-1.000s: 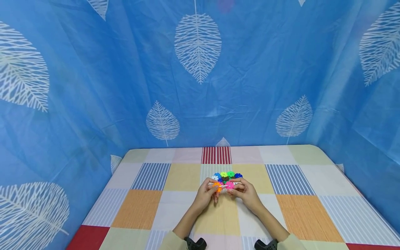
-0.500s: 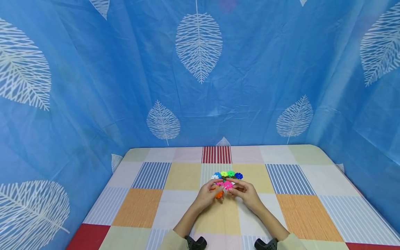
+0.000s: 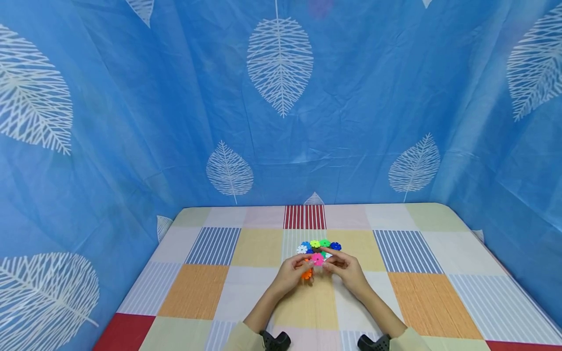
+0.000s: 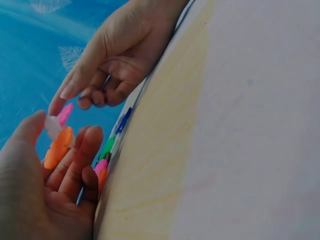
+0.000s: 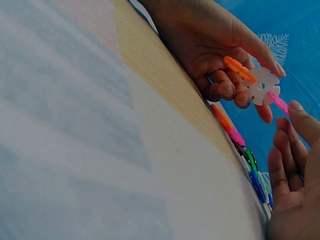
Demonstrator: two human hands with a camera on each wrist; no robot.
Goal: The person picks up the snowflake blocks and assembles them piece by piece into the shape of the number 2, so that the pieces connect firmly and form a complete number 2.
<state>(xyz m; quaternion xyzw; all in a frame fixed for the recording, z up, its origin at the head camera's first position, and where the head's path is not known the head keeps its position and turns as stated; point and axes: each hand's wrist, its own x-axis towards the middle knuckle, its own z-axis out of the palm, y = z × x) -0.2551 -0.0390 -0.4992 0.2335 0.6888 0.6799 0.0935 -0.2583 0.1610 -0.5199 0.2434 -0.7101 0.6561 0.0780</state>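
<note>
Between my hands is a small joined set of plastic snowflake discs: a white disc (image 5: 261, 86) with an orange disc (image 4: 58, 148) and a pink disc (image 3: 317, 259) slotted into its edge. My left hand (image 3: 290, 275) pinches the white disc between thumb and fingers, with the orange one by its palm side. My right hand (image 3: 347, 274) holds the pink disc at its edge between thumb and index finger, as the right wrist view shows. The other fingers of both hands are loosely bent. From the head, the white disc is mostly hidden behind the pink one.
Just beyond the hands, several loose discs lie on the patchwork tablecloth (image 3: 412, 287), among them a yellow disc (image 3: 315, 243), a green disc (image 3: 325, 243) and a dark blue disc (image 3: 335, 246). A blue leaf-patterned curtain (image 3: 342, 146) surrounds the table's back and sides.
The joined discs have been turned: the pink disc has shifted slightly left and faces the head camera, and the orange disc sits lower. Both hands keep nearly the same place.
</note>
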